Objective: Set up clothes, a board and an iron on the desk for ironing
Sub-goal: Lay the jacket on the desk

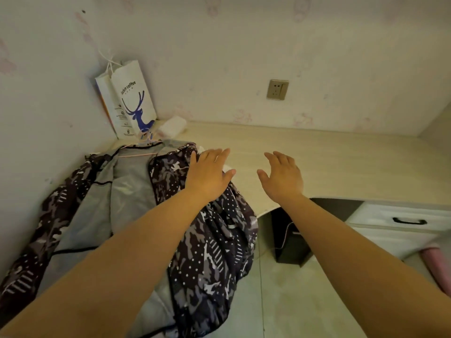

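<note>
Pale wallpaper with faint pink figures backs a light wooden desk [341,162] that fills the corner of the room. On the desk's left part lies a jacket [170,181], dark with a grey-and-white camouflage and dot print outside and a plain grey lining [127,181] inside. It is spread open, lining up, with one front panel folded over; its lower part hangs off the desk's front edge toward the floor. A pink hanger [144,145] sits at its collar, near the corner.

Both arms reach forward, bare to the frame's edge. The left hand [207,174] is flat and spread, palm down, over the folded panel's upper edge; whether it presses on the cloth or hovers just above cannot be told. The right hand [284,178] is likewise spread with fingers loose, palm down above bare desk, just beside the jacket's right edge and gripping nothing.

Behind the jacket, in the corner, a white paper bag [129,101] with a blue deer stands upright against the wall. A small white roll [172,126] lies just beside it on the desk. A socket [277,89] is set in the back wall, well apart from the hands. Under the desk at right are a white drawer [400,215] with a dark handle and a dark box [290,240] on the floor.
</note>
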